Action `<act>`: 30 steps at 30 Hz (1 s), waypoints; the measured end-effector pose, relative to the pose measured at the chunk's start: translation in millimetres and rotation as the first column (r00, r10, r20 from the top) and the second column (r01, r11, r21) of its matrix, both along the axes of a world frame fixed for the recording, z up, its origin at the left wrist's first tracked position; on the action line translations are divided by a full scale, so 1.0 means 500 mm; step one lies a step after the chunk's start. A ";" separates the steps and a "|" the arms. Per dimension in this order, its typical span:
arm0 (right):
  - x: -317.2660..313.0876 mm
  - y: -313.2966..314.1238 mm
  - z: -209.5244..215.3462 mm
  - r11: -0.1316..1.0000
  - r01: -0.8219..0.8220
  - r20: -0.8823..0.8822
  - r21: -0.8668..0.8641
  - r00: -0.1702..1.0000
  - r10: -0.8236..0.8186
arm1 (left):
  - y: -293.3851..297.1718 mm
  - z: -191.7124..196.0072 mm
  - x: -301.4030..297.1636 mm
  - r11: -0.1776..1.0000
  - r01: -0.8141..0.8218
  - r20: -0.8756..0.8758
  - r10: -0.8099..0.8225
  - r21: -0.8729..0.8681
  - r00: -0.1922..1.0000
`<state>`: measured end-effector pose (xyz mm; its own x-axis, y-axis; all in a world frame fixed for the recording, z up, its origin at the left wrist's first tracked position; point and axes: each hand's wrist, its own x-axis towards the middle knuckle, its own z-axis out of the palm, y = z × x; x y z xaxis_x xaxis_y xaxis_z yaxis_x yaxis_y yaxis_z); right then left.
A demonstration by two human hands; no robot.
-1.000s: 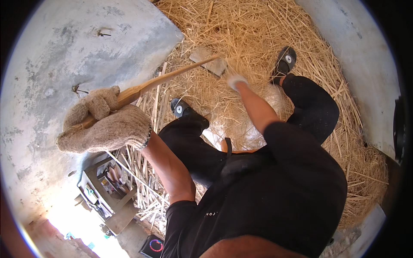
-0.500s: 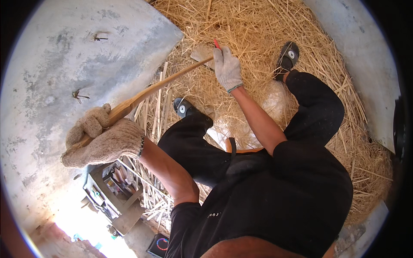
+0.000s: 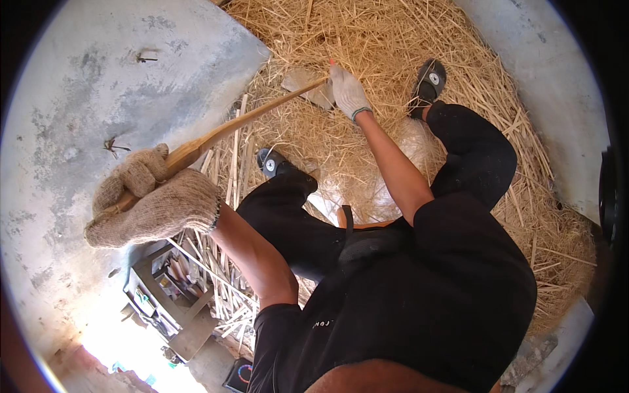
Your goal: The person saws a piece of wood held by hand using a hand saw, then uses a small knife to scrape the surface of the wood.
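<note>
My left hand (image 3: 154,196), in a brown knitted glove, is wrapped round the thick end of a long pale-brown wooden or bamboo strip (image 3: 242,121). The strip slants up and right, narrowing toward its far end. There my right hand (image 3: 348,90), in a whitish glove, is closed beside the strip's tip. A small red piece (image 3: 332,62) sticks out past its fingers; the rest of that thing is hidden in the glove. Whether the right fingers also grip the strip, I cannot tell.
Loose straw (image 3: 380,39) covers the floor around my sandalled feet, with a flat stone (image 3: 303,82) by the strip's tip. Pale walls (image 3: 72,118) stand left and right. At lower left are a wooden shelf unit (image 3: 173,295) with small items and a dark box (image 3: 239,376).
The whole view has shifted slightly. My right hand has turned a little and covers more of the red piece. My left hand keeps its hold on the strip.
</note>
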<state>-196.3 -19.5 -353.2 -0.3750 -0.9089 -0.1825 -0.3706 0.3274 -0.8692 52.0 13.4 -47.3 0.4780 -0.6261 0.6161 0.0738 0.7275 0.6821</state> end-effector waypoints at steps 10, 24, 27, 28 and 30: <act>0.055 -0.022 -0.216 0.943 0.055 0.087 0.328 0.992 -0.088 | 0.003 0.059 -0.106 0.993 -0.100 0.089 0.105 -0.063 0.990; 0.094 0.196 0.207 0.955 -0.133 0.437 -0.264 0.866 0.241 | 0.108 0.010 -0.019 0.996 0.070 -0.156 -0.077 -0.048 0.985; 0.139 0.240 0.332 0.862 -0.313 0.213 -0.399 0.883 0.419 | 0.141 0.004 -0.028 0.998 0.042 -0.099 -0.047 -0.049 0.994; 0.154 0.263 0.363 0.868 -0.356 0.255 -0.347 0.854 0.453 | 0.149 -0.001 -0.024 0.998 0.040 -0.067 -0.043 -0.058 0.997; 0.176 0.281 0.361 0.845 -0.454 0.208 -0.282 0.831 0.516 | 0.155 -0.008 -0.020 0.984 0.144 -0.064 -0.151 -0.107 0.987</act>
<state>-108.3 121.2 -173.0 0.1601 -0.9871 0.0076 -0.1767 -0.0363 -0.9836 41.9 90.9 -51.5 0.4300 -0.6287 0.6480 0.2309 0.7704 0.5942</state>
